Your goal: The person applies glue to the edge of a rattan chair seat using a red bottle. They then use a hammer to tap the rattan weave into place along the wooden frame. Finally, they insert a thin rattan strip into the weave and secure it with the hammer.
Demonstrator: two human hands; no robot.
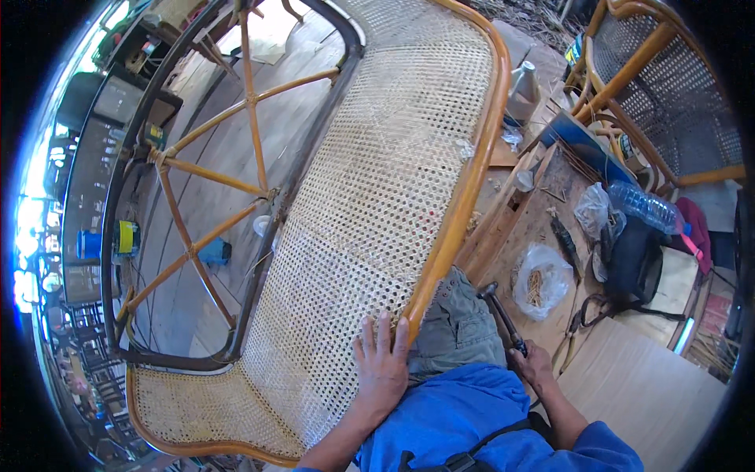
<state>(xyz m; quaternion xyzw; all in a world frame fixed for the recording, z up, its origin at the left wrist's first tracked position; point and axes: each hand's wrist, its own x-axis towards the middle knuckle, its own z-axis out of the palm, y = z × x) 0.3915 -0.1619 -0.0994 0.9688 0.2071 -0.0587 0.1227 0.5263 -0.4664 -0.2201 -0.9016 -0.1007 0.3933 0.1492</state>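
A large rattan bench with woven cane panels and a glossy brown pole rim lies tilted in front of me. My left hand rests flat on the cane near the rim, its fingers spread. In my right hand I grip a hammer by the end of its dark handle. Its metal head lies beside my right leg, close to the wooden board. A dark frame with crossed rattan braces spans the bench's left side.
To the right, a wooden board carries a plastic bag of small sticks, pliers and a dark-handled tool. A clear bottle and black bag lie beyond. Another rattan chair stands far right. Cans sit left.
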